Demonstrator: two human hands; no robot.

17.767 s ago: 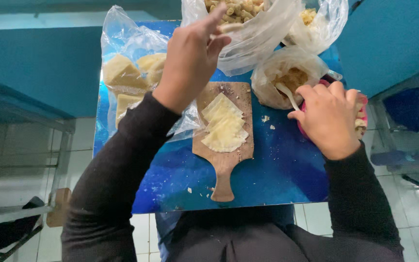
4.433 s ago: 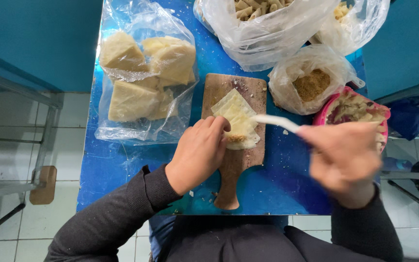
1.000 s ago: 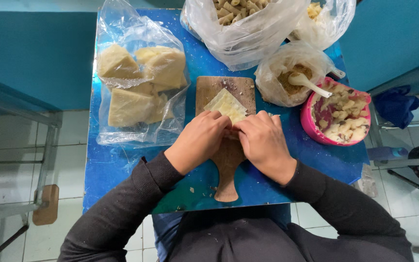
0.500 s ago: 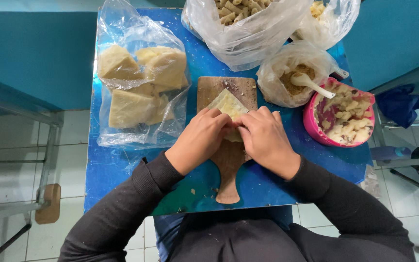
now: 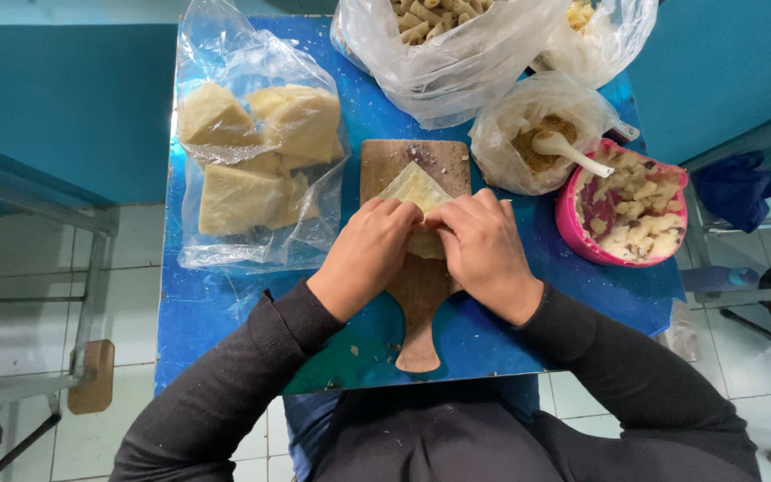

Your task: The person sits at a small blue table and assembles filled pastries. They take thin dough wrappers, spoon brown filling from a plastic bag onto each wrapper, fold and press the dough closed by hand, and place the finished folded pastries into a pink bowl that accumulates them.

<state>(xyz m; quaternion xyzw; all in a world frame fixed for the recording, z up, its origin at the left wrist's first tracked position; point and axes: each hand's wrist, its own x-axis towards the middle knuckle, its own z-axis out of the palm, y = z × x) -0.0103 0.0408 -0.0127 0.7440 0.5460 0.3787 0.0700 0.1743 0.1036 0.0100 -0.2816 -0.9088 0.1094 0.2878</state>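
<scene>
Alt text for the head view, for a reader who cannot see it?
Both hands, left hand and right hand, fold a pale dough sheet on a wooden cutting board atop a blue table. Bags of wrappers and a pink bowl flank it.

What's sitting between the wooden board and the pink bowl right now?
In the head view, a small clear plastic bag of brown filling lies between the wooden cutting board and the pink bowl, with a white spoon resting in it.

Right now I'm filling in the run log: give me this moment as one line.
left hand: on dough sheet | right hand: on dough sheet | under: wooden board | spoon: in filling bag
</scene>
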